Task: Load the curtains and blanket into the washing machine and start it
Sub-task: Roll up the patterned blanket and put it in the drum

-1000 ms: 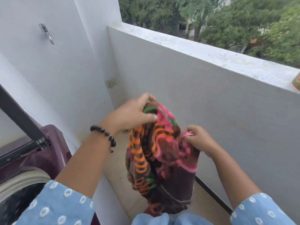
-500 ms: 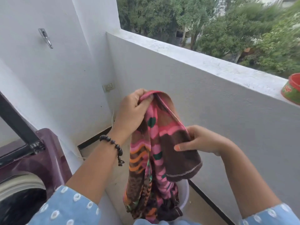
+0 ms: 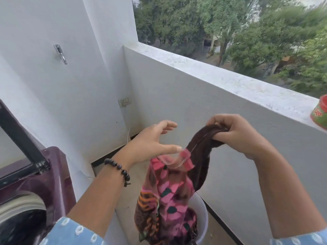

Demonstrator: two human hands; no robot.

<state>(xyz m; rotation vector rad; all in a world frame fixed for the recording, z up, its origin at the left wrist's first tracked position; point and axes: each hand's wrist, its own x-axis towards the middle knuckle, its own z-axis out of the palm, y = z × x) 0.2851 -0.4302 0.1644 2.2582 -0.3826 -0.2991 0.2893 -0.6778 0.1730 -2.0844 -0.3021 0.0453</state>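
Right hand (image 3: 237,133) up, fingers (image 3: 219,137) pinching the blanket's (image 3: 169,195) dark brown edge; the pink and orange rest hangs down into the white bucket (image 3: 201,216). Left hand (image 3: 150,144) is spread wide beside the cloth, gripping nothing. I see the purple washer (image 3: 35,183) lower left, lid up, and a red tub (image 3: 320,114) on the ledge (image 3: 230,82).

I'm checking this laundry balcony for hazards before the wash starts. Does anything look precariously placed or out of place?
One thing: a red and green container sits on the parapet ledge, close to its inner edge, above the floor. A knock might tip it. The patterned blanket just hangs from the right hand into the white tub.
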